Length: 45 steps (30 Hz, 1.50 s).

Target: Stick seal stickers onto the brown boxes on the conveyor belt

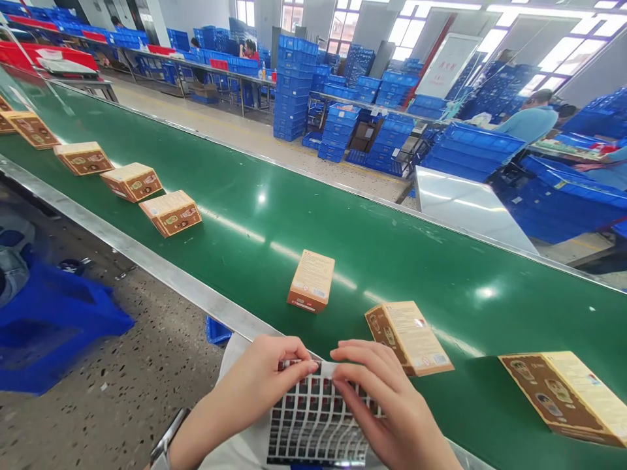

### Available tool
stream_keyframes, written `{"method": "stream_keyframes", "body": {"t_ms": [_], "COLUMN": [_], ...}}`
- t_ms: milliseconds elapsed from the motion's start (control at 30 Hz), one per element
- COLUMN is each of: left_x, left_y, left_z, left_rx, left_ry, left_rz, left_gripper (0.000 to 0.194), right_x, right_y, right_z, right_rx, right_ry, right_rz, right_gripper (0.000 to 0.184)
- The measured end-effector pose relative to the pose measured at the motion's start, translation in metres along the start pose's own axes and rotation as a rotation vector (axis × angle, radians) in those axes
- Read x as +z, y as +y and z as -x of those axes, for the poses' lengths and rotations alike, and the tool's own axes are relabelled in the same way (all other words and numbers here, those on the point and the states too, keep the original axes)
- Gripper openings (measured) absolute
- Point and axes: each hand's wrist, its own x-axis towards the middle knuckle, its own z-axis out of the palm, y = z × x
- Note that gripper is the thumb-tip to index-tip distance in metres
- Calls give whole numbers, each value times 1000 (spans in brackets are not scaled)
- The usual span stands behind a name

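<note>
My left hand (255,382) and my right hand (379,398) meet at the top edge of a sheet of small dark stickers (313,424), which lies curled at the near edge of the green conveyor belt (304,202). Both hands pinch at the sheet's top edge. The nearest brown and cream carton (409,336) lies on the belt just beyond my right hand. Another carton (312,281) lies a little farther off, and a third one (568,395) sits at the right.
Several more cartons (170,212) lie in a row along the belt to the left. A blue crate (49,326) sits on the floor at left. Stacks of blue crates (294,85) and seated people (531,117) fill the far side.
</note>
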Motion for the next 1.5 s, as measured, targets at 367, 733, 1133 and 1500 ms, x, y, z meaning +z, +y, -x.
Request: {"method": "stream_keyframes", "body": {"t_ms": [367,733,1133,1500], "left_x": [-3,-2,15,29], "left_y": [-10,-24,-14,-12], "left_z": [-1,-47,-50,-49], "left_rx": [392,394,379,447], "left_ry": [-55,-67,-144,-82], "left_rz": [-220,-220,-221,-155], "left_gripper": [9,11,12,9], "right_x": [27,28,27,-13], "right_y": [80,81,74,69], "right_z": [-71,-73,-57,-47], "right_rx": [889,979,971,826], "right_ry": [213,356,431,441], "right_rz": [-681,-720,-367,39], "right_gripper": [68,50,40,34]}}
